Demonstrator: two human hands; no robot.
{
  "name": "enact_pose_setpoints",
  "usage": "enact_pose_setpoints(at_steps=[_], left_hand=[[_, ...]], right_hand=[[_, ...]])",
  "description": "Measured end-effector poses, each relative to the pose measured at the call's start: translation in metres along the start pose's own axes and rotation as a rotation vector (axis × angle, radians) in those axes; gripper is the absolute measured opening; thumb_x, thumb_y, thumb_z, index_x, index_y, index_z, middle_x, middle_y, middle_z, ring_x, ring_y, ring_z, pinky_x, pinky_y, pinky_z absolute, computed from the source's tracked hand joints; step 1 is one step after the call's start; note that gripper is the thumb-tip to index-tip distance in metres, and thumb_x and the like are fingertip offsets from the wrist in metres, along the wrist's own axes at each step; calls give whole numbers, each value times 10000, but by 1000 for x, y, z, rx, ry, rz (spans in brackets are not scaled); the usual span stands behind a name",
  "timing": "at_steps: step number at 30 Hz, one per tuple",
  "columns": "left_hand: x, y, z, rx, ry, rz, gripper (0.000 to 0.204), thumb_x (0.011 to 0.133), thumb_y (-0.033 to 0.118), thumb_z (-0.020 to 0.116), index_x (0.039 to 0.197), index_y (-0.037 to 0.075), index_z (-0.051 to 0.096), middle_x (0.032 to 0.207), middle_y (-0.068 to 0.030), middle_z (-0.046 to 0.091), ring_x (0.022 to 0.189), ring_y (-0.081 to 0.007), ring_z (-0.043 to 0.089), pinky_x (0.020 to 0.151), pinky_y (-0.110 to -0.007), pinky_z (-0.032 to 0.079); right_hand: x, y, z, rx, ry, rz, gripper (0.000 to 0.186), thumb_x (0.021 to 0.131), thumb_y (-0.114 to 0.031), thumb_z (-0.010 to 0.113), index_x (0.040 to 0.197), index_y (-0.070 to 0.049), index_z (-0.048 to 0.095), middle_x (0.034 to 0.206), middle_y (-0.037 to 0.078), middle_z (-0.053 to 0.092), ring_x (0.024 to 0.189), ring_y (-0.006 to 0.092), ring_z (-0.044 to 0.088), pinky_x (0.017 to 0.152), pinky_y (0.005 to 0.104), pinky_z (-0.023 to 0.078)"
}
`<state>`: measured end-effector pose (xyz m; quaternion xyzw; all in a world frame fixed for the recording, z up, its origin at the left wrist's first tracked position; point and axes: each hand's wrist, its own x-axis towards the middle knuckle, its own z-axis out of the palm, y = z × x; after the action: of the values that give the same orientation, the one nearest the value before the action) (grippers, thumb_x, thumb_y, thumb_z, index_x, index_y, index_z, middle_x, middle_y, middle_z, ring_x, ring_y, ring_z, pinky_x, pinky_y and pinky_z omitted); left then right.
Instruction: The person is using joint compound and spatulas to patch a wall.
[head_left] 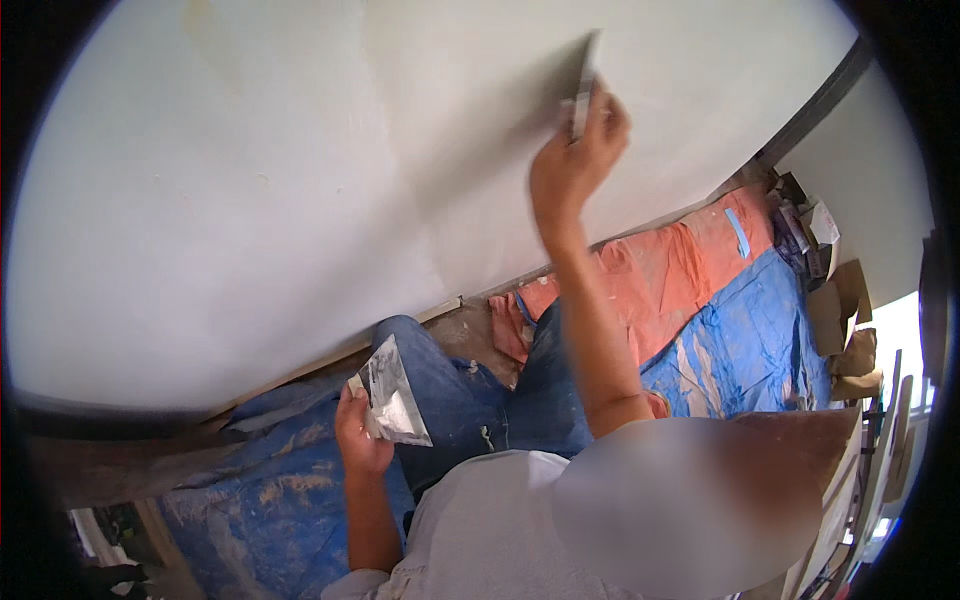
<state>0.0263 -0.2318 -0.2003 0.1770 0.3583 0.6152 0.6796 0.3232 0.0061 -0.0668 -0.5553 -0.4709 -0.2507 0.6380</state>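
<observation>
My right hand (575, 170) is raised at the white wall (300, 170), closed on a putty knife (588, 62). Its blade shows nearly edge-on, slightly blurred, and casts a dark shadow on the wall; whether the edge touches cannot be made out. Low in front of my left knee, my left hand (362, 432) is closed round one side of a wide, shiny metal putty knife (396, 398). That blade is smeared with pale filler, and its handle is mostly hidden by the fingers.
Dusty blue sheeting (260, 510) lies on the floor at left, with more blue sheeting (750, 330) and orange sheeting (660, 275) at right along the wall's foot. Cardboard boxes (838, 310) stand at far right. My bent knees are close to the wall.
</observation>
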Motion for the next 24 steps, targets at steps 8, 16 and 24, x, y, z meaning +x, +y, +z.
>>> enact_pose_setpoints(at_steps=[8,16,24], left_hand=[[-7,6,26,37,10,133,372,1037,158,475,1356,-31,494,1259,-138,631,1137,-243,638,994,-387,505],[18,-29,42,-68,19,70,351,1035,160,469,1340,-2,527,1264,-121,627,1162,-240,622,997,-381,499],[36,-9,54,-125,-85,-3,344,1034,210,482,1293,1,572,1220,-107,667,1106,-233,657,943,-373,536]], right_hand=[[-137,-72,-41,119,-566,-456,551,799,-45,619,1331,-185,657,1267,68,597,1117,236,559,972,439,426],[-141,-44,-157,953,-851,-289,484,809,-210,780,1283,-232,687,1294,161,584,1135,343,574,943,475,451],[-114,31,-168,310,-1177,-492,733,640,-155,836,1339,-289,661,1269,75,586,1140,302,563,970,439,455]])
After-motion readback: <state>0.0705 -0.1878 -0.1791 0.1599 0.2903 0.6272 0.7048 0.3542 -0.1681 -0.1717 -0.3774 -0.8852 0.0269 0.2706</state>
